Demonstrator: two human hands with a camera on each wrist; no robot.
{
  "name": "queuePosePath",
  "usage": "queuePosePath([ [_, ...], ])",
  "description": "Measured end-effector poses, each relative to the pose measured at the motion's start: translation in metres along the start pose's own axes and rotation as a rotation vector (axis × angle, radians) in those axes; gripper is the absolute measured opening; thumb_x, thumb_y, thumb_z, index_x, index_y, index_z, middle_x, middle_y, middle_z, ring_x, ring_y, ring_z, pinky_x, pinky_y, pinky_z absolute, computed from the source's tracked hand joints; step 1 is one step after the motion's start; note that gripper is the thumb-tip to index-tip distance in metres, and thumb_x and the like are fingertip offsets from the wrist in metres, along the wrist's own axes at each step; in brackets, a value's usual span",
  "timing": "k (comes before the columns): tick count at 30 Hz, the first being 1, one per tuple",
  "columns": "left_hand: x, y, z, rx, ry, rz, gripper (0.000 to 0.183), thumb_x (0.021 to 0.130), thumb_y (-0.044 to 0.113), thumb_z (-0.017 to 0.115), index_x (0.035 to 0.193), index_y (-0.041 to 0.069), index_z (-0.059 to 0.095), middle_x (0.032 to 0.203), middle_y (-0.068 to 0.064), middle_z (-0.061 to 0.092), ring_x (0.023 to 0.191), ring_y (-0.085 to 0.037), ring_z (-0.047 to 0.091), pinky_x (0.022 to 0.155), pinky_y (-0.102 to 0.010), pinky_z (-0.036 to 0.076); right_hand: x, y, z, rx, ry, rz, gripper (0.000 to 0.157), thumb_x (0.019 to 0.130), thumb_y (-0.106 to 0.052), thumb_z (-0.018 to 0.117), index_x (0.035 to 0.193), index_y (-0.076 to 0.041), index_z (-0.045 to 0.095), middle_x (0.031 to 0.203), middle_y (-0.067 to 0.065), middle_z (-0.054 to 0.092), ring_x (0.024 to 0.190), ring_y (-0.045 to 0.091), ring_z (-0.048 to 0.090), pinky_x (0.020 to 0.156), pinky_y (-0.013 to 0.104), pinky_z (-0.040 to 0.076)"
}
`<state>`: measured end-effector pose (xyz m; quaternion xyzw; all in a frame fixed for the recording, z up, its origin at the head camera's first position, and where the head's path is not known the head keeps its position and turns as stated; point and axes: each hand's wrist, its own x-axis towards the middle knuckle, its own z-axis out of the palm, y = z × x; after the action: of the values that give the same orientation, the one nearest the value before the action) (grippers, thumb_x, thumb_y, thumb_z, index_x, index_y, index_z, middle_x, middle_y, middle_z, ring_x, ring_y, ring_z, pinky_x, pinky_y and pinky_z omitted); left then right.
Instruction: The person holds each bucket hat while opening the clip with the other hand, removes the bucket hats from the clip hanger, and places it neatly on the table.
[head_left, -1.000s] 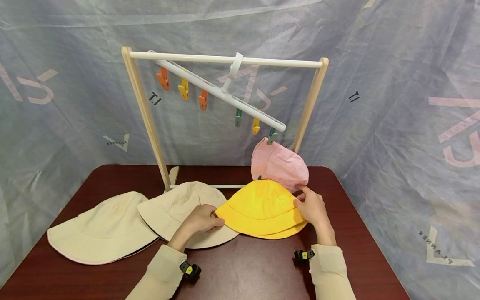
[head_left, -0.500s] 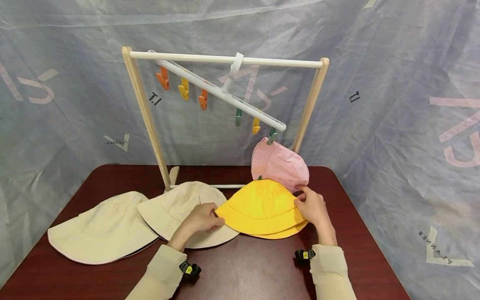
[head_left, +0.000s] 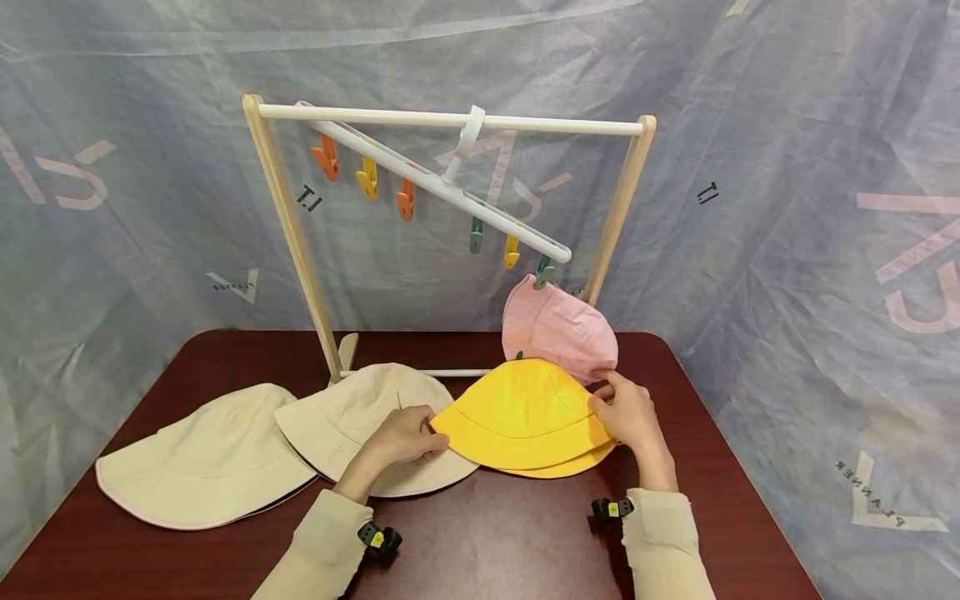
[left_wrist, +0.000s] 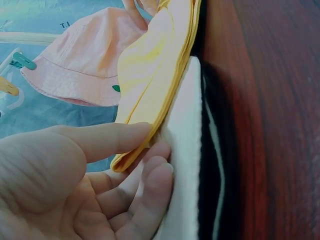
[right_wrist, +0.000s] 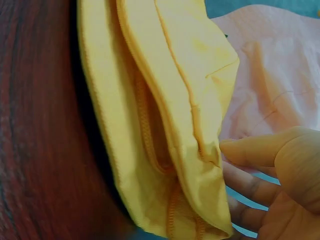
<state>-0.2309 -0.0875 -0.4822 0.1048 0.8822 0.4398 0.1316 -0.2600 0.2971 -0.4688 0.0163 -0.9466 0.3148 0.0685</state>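
A yellow bucket hat (head_left: 525, 408) lies folded flat on the table, its crown away from me. My left hand (head_left: 405, 435) pinches the left corner of its brim; in the left wrist view the thumb (left_wrist: 125, 137) is on top, with curled fingers beneath. At its right side is my right hand (head_left: 628, 412). The right wrist view shows that thumb (right_wrist: 245, 150) at the hat's edge and the fingers behind it. Just behind, a pink bucket hat (head_left: 562, 325) hangs from a green clip (head_left: 544, 273), its lower part close to my right fingers.
Two cream bucket hats (head_left: 206, 458) lie at the left, one partly under the yellow brim. A wooden stand (head_left: 288, 233) with a white top rod carries a slanted white hanger (head_left: 450, 192) with several coloured clips. Grey cloth surrounds the dark red table (head_left: 510, 542).
Almost nothing moves. My right forearm shifts very slightly to the right, while both hands stay at the yellow hat's sides.
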Motion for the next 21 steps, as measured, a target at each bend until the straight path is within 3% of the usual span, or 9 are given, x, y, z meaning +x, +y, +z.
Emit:
queuePosePath([
  [7, 0.0, 0.0, -0.002, 0.015, 0.011, 0.002, 0.015, 0.087, 0.012, 0.075, 0.084, 0.009, 0.061, 0.059, 0.003, 0.055, 0.052, -0.011, 0.046, 0.052, -0.025, 0.036, -0.003, -0.005, -0.009, 0.013, 0.009, -0.029, 0.041, 0.1, -0.012, 0.069, 0.14, -0.004, 0.065, 0.108, 0.017, 0.076, 0.095, 0.032, 0.076, 0.084, 0.052, 0.061],
  [21, -0.004, 0.003, -0.01, 0.033, 0.067, 0.019, 0.017, 0.092, 0.019, 0.079, 0.098, 0.01, 0.066, 0.062, 0.002, 0.059, 0.057, -0.013, 0.053, 0.06, -0.028, 0.044, -0.014, -0.026, -0.036, 0.032, 0.086, -0.08, 0.033, 0.102, -0.012, 0.07, 0.134, -0.004, 0.07, 0.114, 0.018, 0.076, 0.098, 0.034, 0.075, 0.082, 0.05, 0.063],
])
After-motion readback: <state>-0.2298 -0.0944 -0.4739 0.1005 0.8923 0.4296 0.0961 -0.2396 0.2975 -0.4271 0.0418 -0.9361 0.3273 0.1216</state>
